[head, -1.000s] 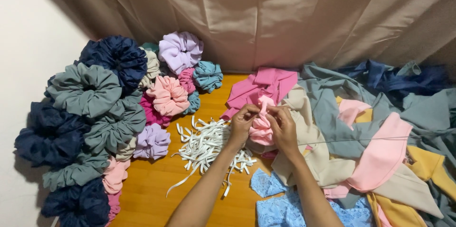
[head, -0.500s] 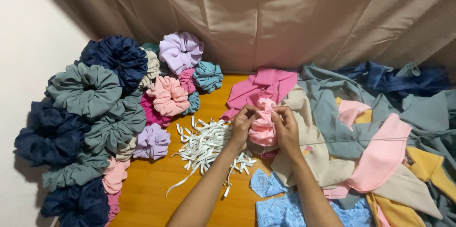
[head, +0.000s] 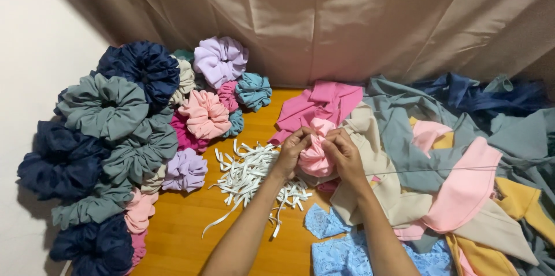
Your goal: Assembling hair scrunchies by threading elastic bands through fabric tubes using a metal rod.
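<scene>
Far left: scrunchie pile (head: 124, 137), navy, grey-green, pink, lilac and teal, banked against the wall and curtain (head: 347, 16). Next, elastic strips (head: 248, 175), white, in a loose heap on the wooden floor (head: 191, 230), several ends trailing toward the camera.

Centre: left hand (head: 292, 152) and right hand (head: 342, 154) brought together, fingers of both closed on a bunched pink scrunchie (head: 315, 157) held just above the floor, between the strips and the fabric heap. Thumbs and fingertips pinching at its top, where the gathered cloth rises to a small peak. Whether an elastic end is caught inside the pinch: cannot tell, hidden by the fingers.

Scrunchie bunched into a rounded lump; long axis roughly upright in the view, running away from the camera, peak pointing toward the curtain, fuller end toward the wrists.

Right: fabric heap (head: 451, 178), magenta, beige, grey-blue, pink, mustard and navy pieces overlapping; blue lace (head: 347, 247) at bottom centre under the forearms. A thin thread (head: 439, 167) stretched taut from the right hand toward the right edge.

Likely risks, as a judgement: pinch slipping and gathers springing loose, since the cloth looks slick and tightly crowded; thread snagging on the heap; loose strips getting dragged by the left forearm, resting right beside them.
</scene>
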